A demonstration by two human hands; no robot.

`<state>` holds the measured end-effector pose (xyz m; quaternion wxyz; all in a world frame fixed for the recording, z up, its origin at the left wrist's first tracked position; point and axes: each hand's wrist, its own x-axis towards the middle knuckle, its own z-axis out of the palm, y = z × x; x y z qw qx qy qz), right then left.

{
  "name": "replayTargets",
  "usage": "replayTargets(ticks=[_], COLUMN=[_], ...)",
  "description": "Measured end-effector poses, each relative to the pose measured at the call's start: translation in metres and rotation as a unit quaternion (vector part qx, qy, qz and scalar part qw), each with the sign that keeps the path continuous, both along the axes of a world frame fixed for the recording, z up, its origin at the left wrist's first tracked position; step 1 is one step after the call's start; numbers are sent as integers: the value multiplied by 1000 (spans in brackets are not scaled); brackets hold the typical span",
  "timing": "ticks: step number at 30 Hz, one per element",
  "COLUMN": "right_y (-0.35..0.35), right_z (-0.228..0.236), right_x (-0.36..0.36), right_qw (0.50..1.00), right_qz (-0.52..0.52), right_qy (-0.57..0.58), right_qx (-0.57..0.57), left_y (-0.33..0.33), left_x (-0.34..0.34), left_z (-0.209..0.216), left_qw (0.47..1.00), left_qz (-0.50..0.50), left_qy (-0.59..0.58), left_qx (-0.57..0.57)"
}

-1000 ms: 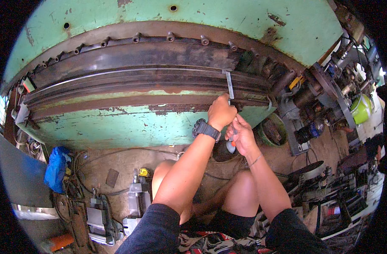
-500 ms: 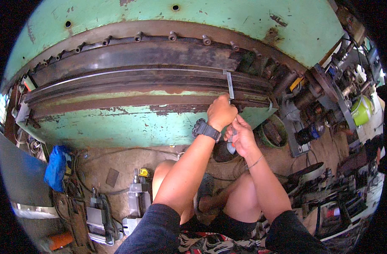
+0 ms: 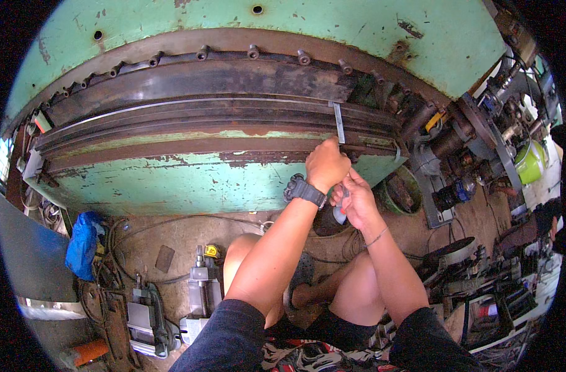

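My left hand (image 3: 327, 165), with a black wristwatch (image 3: 304, 190) above it on the wrist, is closed at the front edge of the press bed (image 3: 171, 149). Whatever lies inside its fingers is hidden. Just beyond the knuckles, a narrow bright metal strip (image 3: 338, 123) with a short crosspiece at its far end lies across the bed's rails. My right hand (image 3: 361, 201) is just below and to the right, its fingertips close to the left hand. Its curled fingers hold a small pale grey and orange object (image 3: 339, 215), partly covered, whose kind I cannot make out.
Above the rails runs a dark clamping beam (image 3: 190, 84) with a row of bolts. A green bucket (image 3: 399, 192) stands right of my hands. On the floor are a yellow tape measure (image 3: 211, 251), machine vises (image 3: 204, 282), a blue bag (image 3: 82, 245) and cables.
The view has shifted slightly. My hands keep nearly the same hold and place, and the metal strip's near end shows a little more clearly beyond my left knuckles.
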<state>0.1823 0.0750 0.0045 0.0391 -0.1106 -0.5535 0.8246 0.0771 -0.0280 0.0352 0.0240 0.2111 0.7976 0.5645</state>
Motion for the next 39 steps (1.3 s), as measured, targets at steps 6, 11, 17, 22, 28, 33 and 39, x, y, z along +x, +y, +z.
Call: replayTargets(ticks=[6, 11, 17, 22, 28, 33, 39], right_y=[2, 0, -5, -2, 1, 4, 11], right_z=[0, 0, 3, 3, -4, -14, -26], right_x=[-1, -1, -1, -1, -2, -5, -12], right_qw=[1000, 1000, 1000, 1000, 1000, 1000, 1000], right_qz=[10, 7, 1, -3, -4, 1, -9], right_qy=[1, 1, -5, -12, -10, -1, -9], right_qx=[-7, -6, -1, -1, 2, 3, 10], left_y=[-1, -2, -4, -3, 0, -1, -2], left_x=[1, 0, 2, 3, -1, -1, -5], left_z=[3, 0, 1, 2, -4, -6, -4], left_qw=[1000, 1000, 1000, 1000, 1000, 1000, 997], left_qz=[0, 0, 7, 5, -3, -2, -30], left_qy=[2, 3, 3, 7, 6, 3, -40], left_qx=[-1, -2, -3, -3, -21, -30, -58])
